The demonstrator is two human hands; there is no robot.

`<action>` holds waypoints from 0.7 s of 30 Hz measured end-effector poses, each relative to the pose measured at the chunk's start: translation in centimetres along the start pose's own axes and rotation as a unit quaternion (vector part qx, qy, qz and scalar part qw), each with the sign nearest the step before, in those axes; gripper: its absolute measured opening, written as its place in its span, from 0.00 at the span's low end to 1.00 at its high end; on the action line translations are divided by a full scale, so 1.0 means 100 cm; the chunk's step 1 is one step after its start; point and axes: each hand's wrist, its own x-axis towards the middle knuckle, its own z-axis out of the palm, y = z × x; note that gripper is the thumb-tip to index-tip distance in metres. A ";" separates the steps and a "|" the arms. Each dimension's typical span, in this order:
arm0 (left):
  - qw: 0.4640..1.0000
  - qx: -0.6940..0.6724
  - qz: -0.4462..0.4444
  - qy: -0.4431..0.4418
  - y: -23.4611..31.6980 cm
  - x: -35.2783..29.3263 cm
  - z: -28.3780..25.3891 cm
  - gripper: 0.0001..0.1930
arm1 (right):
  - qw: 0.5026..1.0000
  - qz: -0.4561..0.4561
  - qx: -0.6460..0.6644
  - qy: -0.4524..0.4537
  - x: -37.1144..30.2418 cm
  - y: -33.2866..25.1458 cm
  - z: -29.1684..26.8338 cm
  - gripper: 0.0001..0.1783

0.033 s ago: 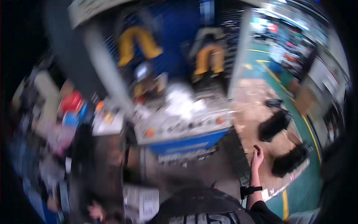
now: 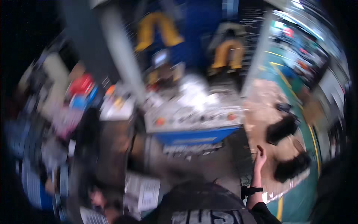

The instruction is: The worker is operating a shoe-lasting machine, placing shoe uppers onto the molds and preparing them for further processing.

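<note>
My right hand (image 2: pixel 260 156) hangs at the end of an outstretched arm with a black band (image 2: pixel 252 190) at the wrist. Its fingers are loosely bent, and no held object shows in them. Beneath it lies a brown floor sheet (image 2: pixel 257 115), with black bundles (image 2: pixel 282 129) to its right. At the lower left, my left hand (image 2: pixel 97 198) is smeared by motion, its fingers seemingly apart. Near that hand is a white printed label (image 2: pixel 92 216). A pale carton (image 2: pixel 143 192) stands to its right. Neither hand touches the machine's control panel (image 2: pixel 194 121) ahead.
Behind the panel are yellow arched parts (image 2: pixel 158 30) and a bright white glare (image 2: pixel 195 95). A grey post (image 2: pixel 121 48) rises at the left, near a red object (image 2: pixel 81 84). Yellow lines (image 2: pixel 315 143) cross the green floor at right. Much is blurred.
The whole scene has shifted to the right and slightly up in the picture. My left hand appears higher, and a white label shows below it. My right hand keeps nearly the same pose.
</note>
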 end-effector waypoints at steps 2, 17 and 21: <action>0.978 -0.094 0.075 -0.172 0.003 -0.027 -0.004 0.15 | 0.995 -0.042 0.025 -0.088 -0.011 0.006 0.025 0.14; 0.770 -0.256 -0.285 -0.510 0.019 0.080 -0.051 0.24 | 0.921 -0.070 0.054 -0.379 -0.007 -0.027 0.178 0.10; 0.763 -0.228 -0.244 -0.553 0.010 0.077 -0.031 0.26 | 0.911 -0.096 0.076 -0.394 -0.009 -0.017 0.174 0.10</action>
